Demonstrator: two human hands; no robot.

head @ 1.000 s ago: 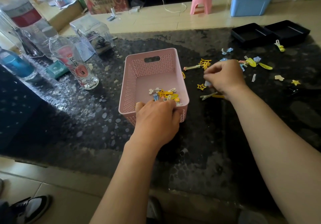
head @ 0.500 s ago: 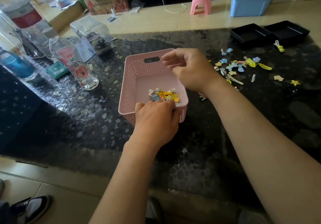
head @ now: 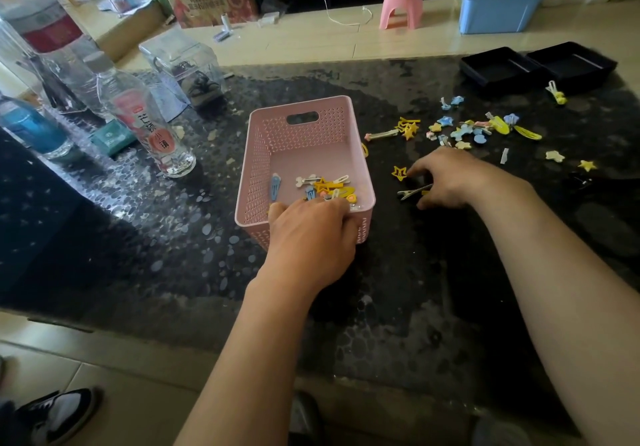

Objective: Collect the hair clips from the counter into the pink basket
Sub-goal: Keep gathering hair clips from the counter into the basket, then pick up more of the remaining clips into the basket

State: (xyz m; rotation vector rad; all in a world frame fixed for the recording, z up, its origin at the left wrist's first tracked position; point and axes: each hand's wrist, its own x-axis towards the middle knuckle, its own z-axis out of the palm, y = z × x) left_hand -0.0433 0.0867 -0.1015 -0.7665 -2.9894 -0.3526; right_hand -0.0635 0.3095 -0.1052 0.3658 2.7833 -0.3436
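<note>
From the head camera, the pink basket (head: 304, 154) stands near the middle of the dark speckled counter (head: 173, 248), its handle slot facing the far edge. The left hand (head: 311, 234) grips the basket's near rim, fingers curled over the wall and into the inside, closed on the plastic. Inside, against the near wall, lies a small heap of hair clips (head: 325, 187): a blue one off to the left, white, yellow and orange ones bunched together. The right hand (head: 446, 179) is down on the counter just beside the basket's right wall, palm down, fingers spread and bent. A long silver clip (head: 412, 192) pokes out from under it towards the basket; whether the thumb and fingers actually pinch it I cannot tell. A yellow open-star clip (head: 399, 172) lies right at the fingertips. Further towards the far right corner the loose clips (head: 467, 130) are scattered, stars in yellow, blue and cream, with a long clip (head: 381, 134) and a yellow star cluster (head: 409, 127) closer to the basket's far right corner. Two black trays (head: 540, 68) sit at the far right edge. Along the left edge stand a clear bottle (head: 149, 123) with a red label, a blue bottle (head: 31, 127) and a clear plastic box (head: 183, 61).
</note>
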